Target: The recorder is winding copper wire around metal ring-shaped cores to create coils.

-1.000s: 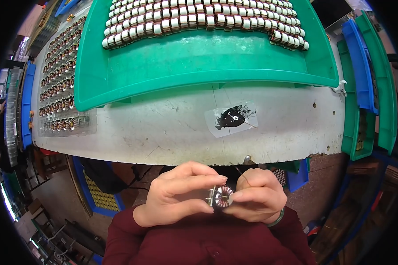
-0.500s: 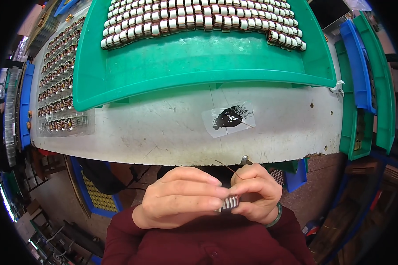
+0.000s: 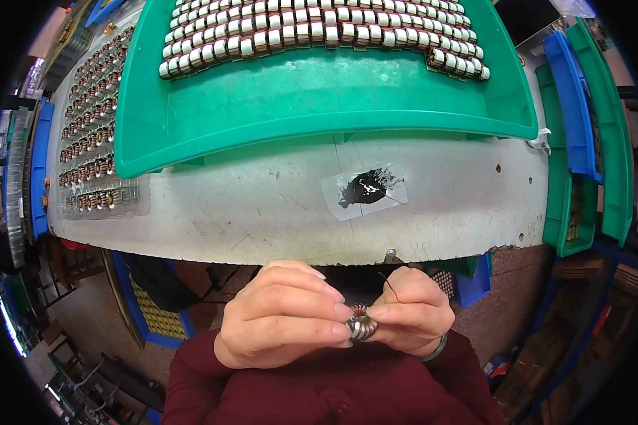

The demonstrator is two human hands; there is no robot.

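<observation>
Between my hands, in front of my chest, is a small wire-wound ring coil (image 3: 362, 326), tilted so that its hole shows. My left hand (image 3: 287, 315) is closed on its left side, fingertips pressed to the windings. On the other side my right hand (image 3: 410, 312) pinches the coil with thumb and forefinger. A thin dark stick or wire (image 3: 388, 285) pokes up from among the right fingers; its lower end is hidden. Beyond my hands, a black wet-looking smear (image 3: 367, 190) lies on a clear plastic piece (image 3: 398, 195) on the white table (image 3: 262, 212).
A large green tray (image 3: 319, 127) with rows of white-topped coils (image 3: 290, 35) stands ahead. At left, a clear plastic tray (image 3: 131, 202) carries wound ring coils (image 3: 96, 170). Blue bins (image 3: 574, 106) and green bins (image 3: 602, 134) are at right. The table's near edge lies just beyond my hands.
The coil has turned from showing its striped side to showing its hole. The right fingers have shifted, and the thin stick now stands more upright.
</observation>
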